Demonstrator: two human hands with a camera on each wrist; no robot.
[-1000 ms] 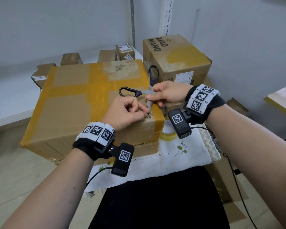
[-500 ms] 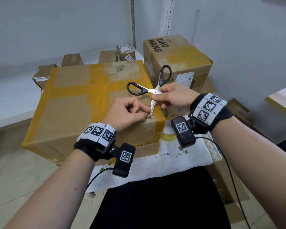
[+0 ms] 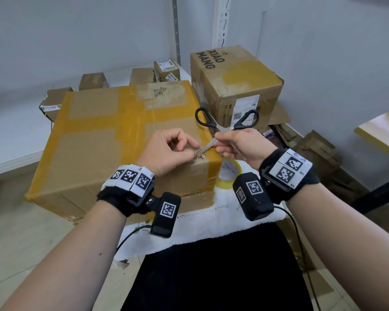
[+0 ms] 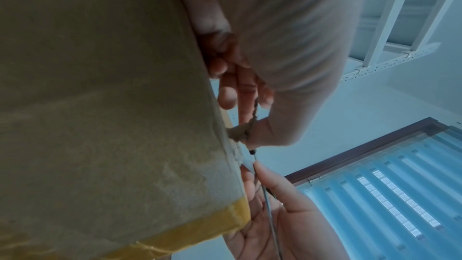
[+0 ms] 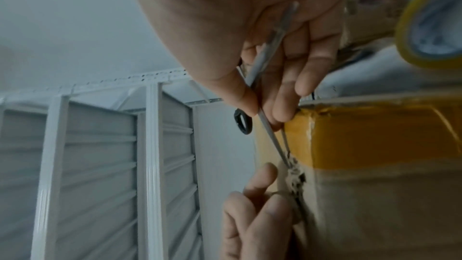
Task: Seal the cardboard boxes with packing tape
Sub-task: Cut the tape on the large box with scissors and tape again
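Now your right hand [image 3: 238,145] has tipped the scissors [image 3: 225,126] flatter, gripping the blades, tips at the torn corner of the taped box [image 3: 112,140]. Your left hand [image 3: 166,151] pinches the frayed scrap there; you're probably trimming before resealing.

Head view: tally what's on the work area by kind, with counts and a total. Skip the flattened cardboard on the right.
Cardboard boxes: 7, one big taped box, one printed box, five small boxes behind
Scissors: 1
Tape rolls: 1
Total: 9
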